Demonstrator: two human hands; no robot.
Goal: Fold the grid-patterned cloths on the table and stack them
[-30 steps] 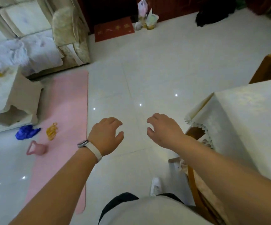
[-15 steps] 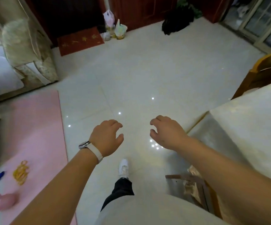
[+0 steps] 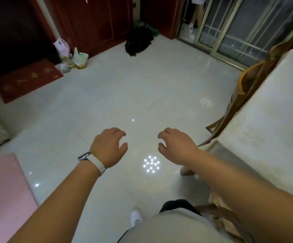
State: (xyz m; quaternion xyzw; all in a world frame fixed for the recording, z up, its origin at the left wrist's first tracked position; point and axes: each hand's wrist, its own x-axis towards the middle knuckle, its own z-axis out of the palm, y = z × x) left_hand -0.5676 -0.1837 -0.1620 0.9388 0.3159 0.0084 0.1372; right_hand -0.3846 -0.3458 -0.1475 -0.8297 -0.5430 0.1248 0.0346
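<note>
Above the pale tiled floor (image 3: 124, 95), the left hand (image 3: 108, 148) and the right hand (image 3: 175, 146) hover side by side, palms down, fingers loosely curled and holding nothing. A white watch band (image 3: 98, 163) wraps the left wrist. At the right stands the pale-topped table (image 3: 264, 128), with a wooden chair (image 3: 247, 88) just beside it. Where the grid-patterned cloths lie cannot be told from this view.

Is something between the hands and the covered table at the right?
The left hand and right hand hold nothing. A wooden chair stands at the table edge, just beyond the right hand. No grid cloth is visible.
</note>
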